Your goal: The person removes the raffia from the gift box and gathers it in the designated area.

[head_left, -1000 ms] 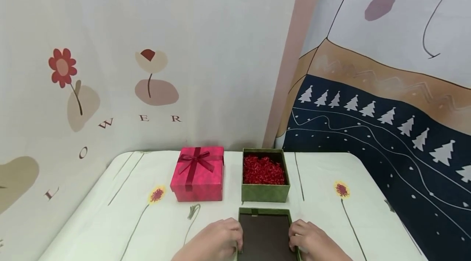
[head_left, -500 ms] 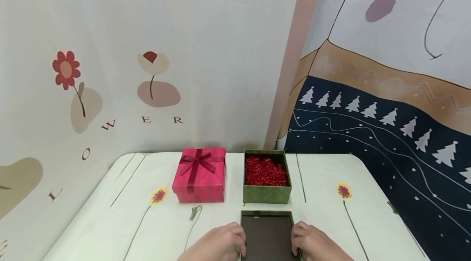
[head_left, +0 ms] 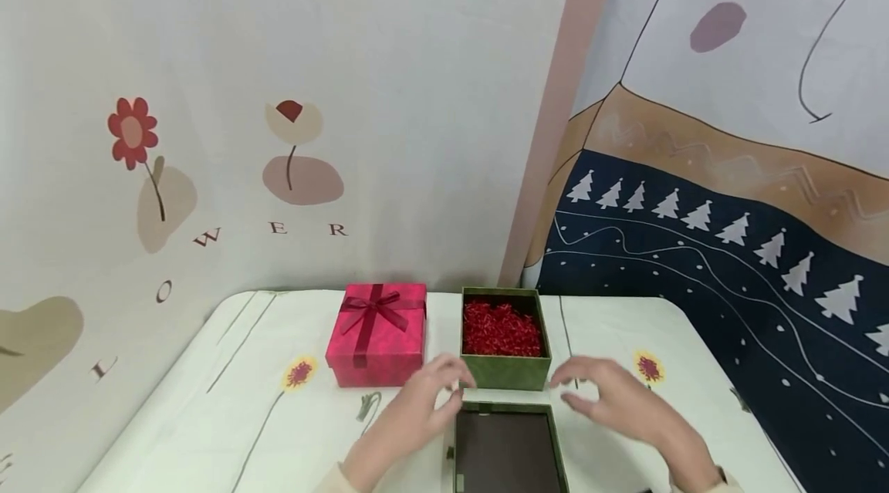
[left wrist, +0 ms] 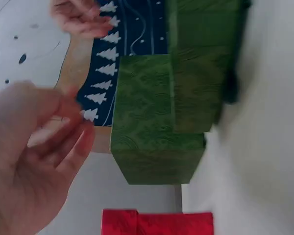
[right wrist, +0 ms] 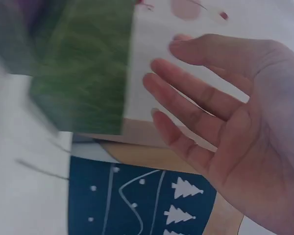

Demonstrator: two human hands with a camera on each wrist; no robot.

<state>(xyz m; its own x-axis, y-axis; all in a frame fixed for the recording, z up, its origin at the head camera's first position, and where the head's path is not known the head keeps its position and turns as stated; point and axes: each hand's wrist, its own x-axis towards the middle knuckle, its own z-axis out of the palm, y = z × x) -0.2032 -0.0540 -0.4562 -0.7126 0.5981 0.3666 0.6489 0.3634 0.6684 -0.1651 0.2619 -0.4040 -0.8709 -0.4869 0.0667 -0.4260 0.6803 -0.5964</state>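
My left hand [head_left: 425,404] hovers over the left far corner of a shallow green tray-like box piece [head_left: 510,447] with a dark inside. Its fingers are loosely bent around nothing. Across from it my right hand [head_left: 614,396] hangs in the air, fingers spread and relaxed in the right wrist view. Between and just beyond both hands stands an open green box [head_left: 505,372] filled with red shredded paper [head_left: 501,329]. In the left wrist view the patterned side of the green box [left wrist: 142,103] lies apart from the left fingers.
A pink gift box [head_left: 375,366] with a dark red ribbon bow [head_left: 375,312] stands left of the green box. All rest on a white cloth [head_left: 264,369] printed with flowers. A printed wall hanging [head_left: 430,130] rises directly behind the table.
Both hands have let go of the shallow green piece's sides and moved up and forward toward the green box. The shallow piece stays on the table.
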